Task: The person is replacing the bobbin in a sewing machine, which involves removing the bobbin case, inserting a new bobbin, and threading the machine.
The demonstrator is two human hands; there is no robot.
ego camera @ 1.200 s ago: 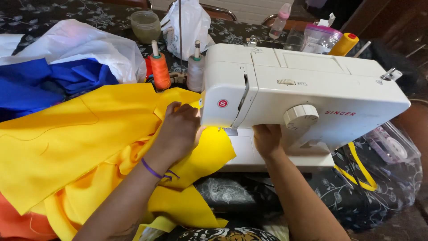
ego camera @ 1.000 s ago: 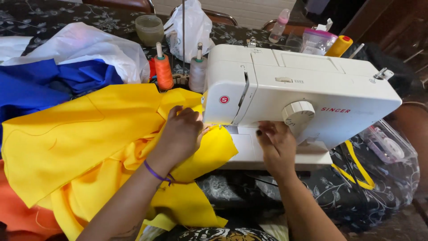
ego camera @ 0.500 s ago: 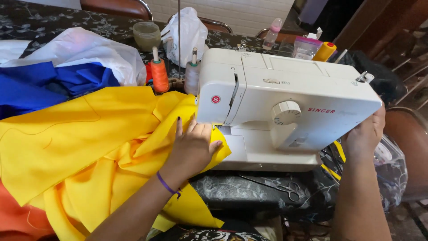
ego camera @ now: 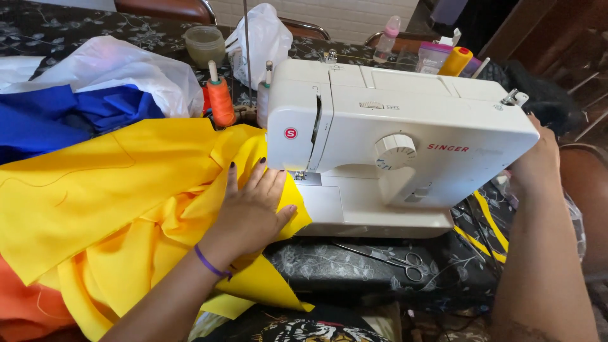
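Nothing is gripped: the left hand (ego camera: 250,209) is pressed flat, fingers spread, on yellow fabric (ego camera: 126,202) beside the white sewing machine (ego camera: 392,139); the right hand (ego camera: 538,161) is half hidden behind the machine's far end, its grip unreadable.

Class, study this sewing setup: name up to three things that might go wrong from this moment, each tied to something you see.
1. The left hand lies flat on the yellow fabric, fingertips close to the needle area; a finger might get caught.
2. The right hand is behind the sewing machine, so one hand alone steers the cloth.
3. The scissors lie open-bladed by the table edge and may get knocked.
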